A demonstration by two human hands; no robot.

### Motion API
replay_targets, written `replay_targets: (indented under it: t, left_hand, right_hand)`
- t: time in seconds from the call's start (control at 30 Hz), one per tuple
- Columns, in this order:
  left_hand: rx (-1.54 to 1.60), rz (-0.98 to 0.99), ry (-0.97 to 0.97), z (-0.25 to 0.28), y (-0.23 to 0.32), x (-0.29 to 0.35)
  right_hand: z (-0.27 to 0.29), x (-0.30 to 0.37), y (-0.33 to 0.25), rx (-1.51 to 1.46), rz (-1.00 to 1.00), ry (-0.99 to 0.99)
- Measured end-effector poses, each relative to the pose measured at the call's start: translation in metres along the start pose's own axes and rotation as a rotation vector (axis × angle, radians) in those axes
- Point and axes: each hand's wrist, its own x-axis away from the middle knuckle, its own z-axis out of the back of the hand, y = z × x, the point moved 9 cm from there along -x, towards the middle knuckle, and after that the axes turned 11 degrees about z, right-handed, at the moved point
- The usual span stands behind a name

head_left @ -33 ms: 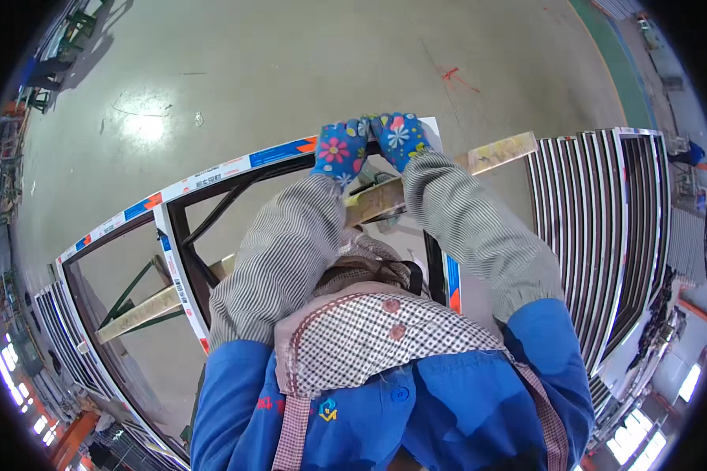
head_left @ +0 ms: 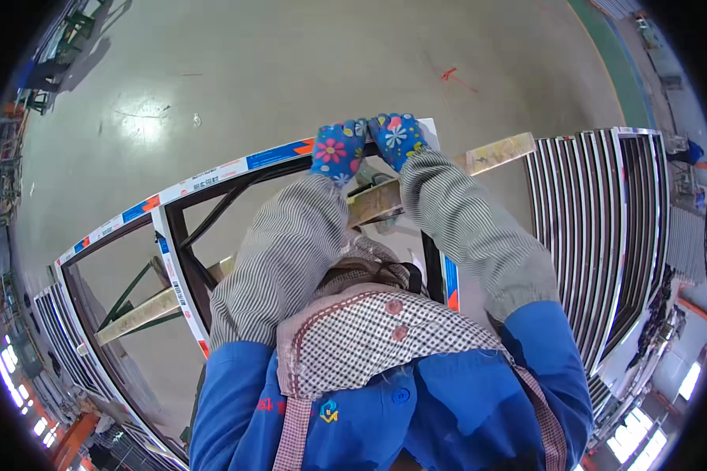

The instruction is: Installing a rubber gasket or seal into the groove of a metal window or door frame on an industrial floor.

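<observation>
Both my hands wear blue gloves with a flower print and meet side by side at the far rail of a large window frame (head_left: 212, 179). The frame is dark, its outer faces covered in white, blue and orange film. My left hand (head_left: 338, 149) curls over the rail, knuckles up. Just to its right, close to the rail's right corner, my right hand (head_left: 398, 140) is closed over the same edge. The fingertips of both are hidden under the gloves' backs. Beneath the frame, a pale wooden beam (head_left: 495, 154) runs slantwise between my forearms.
To the right stands a tight row of similar frames (head_left: 577, 228); another stack (head_left: 67, 334) is at the left. A dark diagonal bar (head_left: 212, 216) crosses inside the frame. Red string (head_left: 448, 74) lies on the grey floor (head_left: 291, 63) beyond.
</observation>
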Motion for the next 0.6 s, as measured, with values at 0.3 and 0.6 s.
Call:
replay_targets:
  t: [0.3, 0.6]
  left_hand:
    - [0.063, -0.063, 0.175, 0.004, 0.023, -0.005]
    - [0.059, -0.02, -0.04, -0.021, 0.038, -0.02]
  right_hand:
    - [0.005, 0.023, 0.028, 0.17, -0.064, 0.219]
    - [0.038, 0.069, 0.043, -0.161, -0.175, 0.423]
